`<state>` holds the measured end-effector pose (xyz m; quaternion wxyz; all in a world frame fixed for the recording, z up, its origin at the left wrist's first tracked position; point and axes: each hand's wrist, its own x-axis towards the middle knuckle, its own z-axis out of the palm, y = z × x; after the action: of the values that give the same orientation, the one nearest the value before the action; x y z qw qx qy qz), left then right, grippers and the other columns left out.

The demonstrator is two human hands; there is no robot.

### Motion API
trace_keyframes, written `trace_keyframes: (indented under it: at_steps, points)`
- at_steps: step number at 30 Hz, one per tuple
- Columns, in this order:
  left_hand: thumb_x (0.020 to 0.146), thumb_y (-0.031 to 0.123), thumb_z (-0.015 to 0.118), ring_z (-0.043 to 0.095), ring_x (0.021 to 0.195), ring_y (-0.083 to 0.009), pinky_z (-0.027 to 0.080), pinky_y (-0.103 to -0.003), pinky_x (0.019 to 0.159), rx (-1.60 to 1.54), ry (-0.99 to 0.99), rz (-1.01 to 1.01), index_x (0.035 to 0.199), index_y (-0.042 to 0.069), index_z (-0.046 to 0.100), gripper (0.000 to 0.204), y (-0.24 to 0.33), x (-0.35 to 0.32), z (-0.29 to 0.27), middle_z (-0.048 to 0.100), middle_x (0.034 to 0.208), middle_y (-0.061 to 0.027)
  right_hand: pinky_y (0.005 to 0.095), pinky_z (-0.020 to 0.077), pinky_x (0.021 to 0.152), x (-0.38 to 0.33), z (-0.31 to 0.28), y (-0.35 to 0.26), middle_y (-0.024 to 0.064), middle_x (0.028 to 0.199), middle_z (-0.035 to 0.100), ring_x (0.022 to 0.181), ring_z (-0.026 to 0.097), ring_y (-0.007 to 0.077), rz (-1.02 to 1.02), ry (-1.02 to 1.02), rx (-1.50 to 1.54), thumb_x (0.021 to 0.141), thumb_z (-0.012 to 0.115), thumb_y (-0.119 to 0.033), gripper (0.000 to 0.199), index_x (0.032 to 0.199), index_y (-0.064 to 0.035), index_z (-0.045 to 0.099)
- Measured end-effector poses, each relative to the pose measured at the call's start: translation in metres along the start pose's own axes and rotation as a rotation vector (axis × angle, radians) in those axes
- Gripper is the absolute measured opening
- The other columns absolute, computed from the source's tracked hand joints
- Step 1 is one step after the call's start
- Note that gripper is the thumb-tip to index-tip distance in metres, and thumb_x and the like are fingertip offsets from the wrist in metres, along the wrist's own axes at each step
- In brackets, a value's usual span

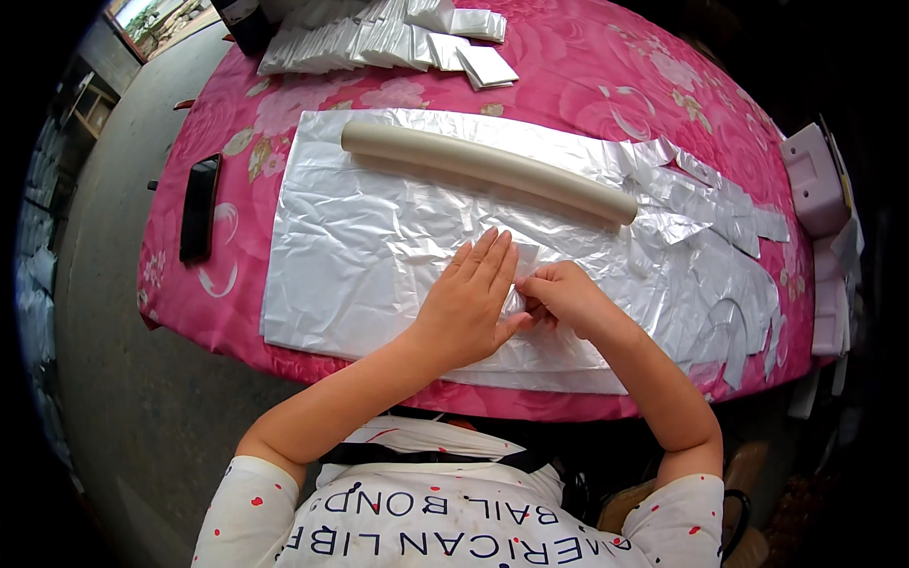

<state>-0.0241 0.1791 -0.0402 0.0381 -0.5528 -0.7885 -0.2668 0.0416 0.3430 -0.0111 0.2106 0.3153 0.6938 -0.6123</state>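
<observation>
I see the left hand [471, 295] lying flat, fingers together and extended, pressing down on a small folded foil piece [524, 275] near the middle of the surface's near edge. The right hand [565, 295] is curled, its fingertips [532, 284] pinched on the right edge of that same piece; the two hands touch at the thumbs. The piece rests on a large foil sheet [379, 246], which is crinkled and spread across most of the near half of the surface [587, 85], a table under a pink floral cloth. A long beige roll [488, 168] lies across the far part of the sheet, running from the far left down toward the right, well apart from both hands. Foil offcuts [720, 237], some with curved cut-outs, lie scattered from the roll's right end to the near right corner. A stack of folded foil packets [379, 43] is spread in rows along the far edge, with one square packet [488, 66] at its right end. A black phone [200, 206] lies near the left edge, apart from the sheet. Pale pink boxes [814, 180] stand just beyond the right edge. Grey floor [123, 379] shows to the left of the surface.
</observation>
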Motion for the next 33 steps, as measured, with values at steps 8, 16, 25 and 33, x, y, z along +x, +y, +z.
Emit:
trace_keyframes:
  at_steps: [8, 16, 25, 33]
  points:
    - [0.076, 0.063, 0.051, 0.014, 0.139, -0.0335, 0.007, -0.043, 0.113, 0.025, -0.153, -0.062, 0.138, -0.010, 0.023, 0.100, -0.008, 0.002, 0.020, 0.021, 0.146, -0.0248, 0.0317, 0.0461, 0.050, -0.013, 0.009, 0.008, 0.0096, 0.065, 0.062, 0.058, 0.063, 0.0207, -0.243, 0.178, -0.419, 0.080, 0.065, -0.022, 0.024, 0.074, 0.0005, 0.061]
    - [0.078, 0.047, 0.055, 0.011, 0.140, -0.0344, 0.010, -0.046, 0.112, 0.081, -0.151, -0.149, 0.140, -0.009, 0.019, 0.091, -0.007, -0.006, 0.007, 0.015, 0.147, -0.0257, 0.0417, 0.0372, 0.097, -0.020, 0.034, 0.008, 0.0184, 0.121, 0.052, 0.116, 0.047, 0.0336, -0.964, 0.566, -1.027, 0.079, 0.064, -0.025, 0.049, 0.119, 0.0008, 0.051]
    - [0.088, 0.006, 0.055, 0.058, 0.107, -0.0221, 0.047, -0.032, 0.092, -1.294, -0.338, -0.869, 0.121, -0.005, 0.051, 0.035, -0.005, -0.137, -0.075, 0.057, 0.119, -0.0180, 0.0461, 0.0126, 0.111, 0.020, 0.072, 0.008, 0.0221, 0.147, 0.020, 0.138, 0.016, 0.0350, -0.856, 0.378, -1.003, 0.089, 0.049, -0.043, 0.068, 0.140, -0.0015, 0.031]
    - [0.087, 0.010, 0.058, 0.062, 0.085, -0.0127, 0.049, -0.026, 0.073, -1.298, -0.120, -1.409, 0.098, -0.005, 0.062, 0.020, 0.007, -0.188, -0.058, 0.067, 0.096, -0.0131, 0.0457, 0.0032, 0.112, -0.025, 0.177, 0.026, 0.0206, 0.149, 0.017, 0.139, 0.011, 0.0348, -1.001, -0.220, -0.743, 0.091, 0.046, -0.039, 0.061, 0.140, -0.0049, 0.032]
